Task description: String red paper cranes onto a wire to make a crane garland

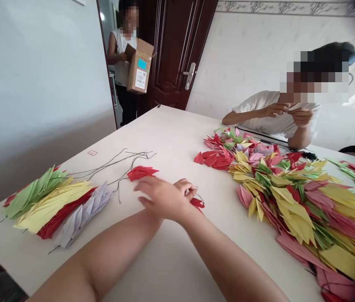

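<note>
My forearms cross at the wrists over the white table (177,130). My left hand (186,188) reaches under the right one; its fingers are curled, with a thin dark cord (200,196) at the fingertips. Just below them lies a small red folded-paper piece (197,204), partly hidden by my right wrist. Slightly blurred, my right hand (161,197) passes above my left wrist, fingers stretched to the left and apart, with nothing seen in them. Beyond these fingers rests a bunch of red folded-paper pieces (142,172), with dark cords around it.
At left lie strung paper rows: green (35,193), yellow (53,205), red (66,214) and lilac (84,214). A large pile of coloured folded paper (291,197) covers the right side. One person (259,107) sits opposite; another holds a cardboard box (139,69) by the door (171,46).
</note>
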A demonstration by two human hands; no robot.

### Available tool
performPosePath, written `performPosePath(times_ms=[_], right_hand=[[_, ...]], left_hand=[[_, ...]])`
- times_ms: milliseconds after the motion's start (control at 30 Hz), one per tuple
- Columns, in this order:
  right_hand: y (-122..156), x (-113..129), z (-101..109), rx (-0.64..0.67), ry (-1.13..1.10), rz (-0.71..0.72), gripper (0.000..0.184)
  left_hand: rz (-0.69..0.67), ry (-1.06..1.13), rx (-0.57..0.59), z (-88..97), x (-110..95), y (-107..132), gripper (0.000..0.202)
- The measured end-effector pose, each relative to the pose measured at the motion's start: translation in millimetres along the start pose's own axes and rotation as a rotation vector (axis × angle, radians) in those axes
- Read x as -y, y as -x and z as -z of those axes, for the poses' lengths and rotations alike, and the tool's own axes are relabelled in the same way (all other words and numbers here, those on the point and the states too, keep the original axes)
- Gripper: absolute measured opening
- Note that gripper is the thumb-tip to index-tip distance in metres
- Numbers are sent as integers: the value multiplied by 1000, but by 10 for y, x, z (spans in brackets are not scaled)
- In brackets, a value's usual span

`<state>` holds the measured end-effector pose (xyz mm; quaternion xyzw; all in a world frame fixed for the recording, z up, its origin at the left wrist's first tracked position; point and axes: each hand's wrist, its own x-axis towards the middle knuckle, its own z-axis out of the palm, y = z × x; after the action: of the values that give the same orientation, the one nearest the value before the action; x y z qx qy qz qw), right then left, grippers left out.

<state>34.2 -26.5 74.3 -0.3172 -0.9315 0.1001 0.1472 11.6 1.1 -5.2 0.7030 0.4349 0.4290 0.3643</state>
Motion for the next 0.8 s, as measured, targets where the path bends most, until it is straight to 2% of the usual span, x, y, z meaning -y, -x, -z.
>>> performPosePath(times_ms=[100, 167, 233, 333, 467, 633, 800], right_hand=[[-464, 164, -344, 291, 259, 333, 28], [-668, 197, -458, 374, 396, 476, 26], [-788, 202, -487, 405, 464, 550, 20], [-886, 204, -469, 470, 517, 543, 20], [-938, 224, -466, 572, 520, 446, 20], [-874, 249, -412, 634, 490, 356, 19], [-823, 317, -344, 721, 514, 308, 17]], left_hand=[[-52, -20, 79, 25, 9, 18, 17], [-90, -28, 82, 43, 31, 17, 19], [-126, -22, 66, 48, 61, 2, 21], [-159, -8, 31, 35, 107, -32, 21], [-168, 3, -15, 24, 124, -40, 18], [-128, 29, 30, 27, 93, -6, 22], [-43, 2, 27, 5, 81, -21, 18]])
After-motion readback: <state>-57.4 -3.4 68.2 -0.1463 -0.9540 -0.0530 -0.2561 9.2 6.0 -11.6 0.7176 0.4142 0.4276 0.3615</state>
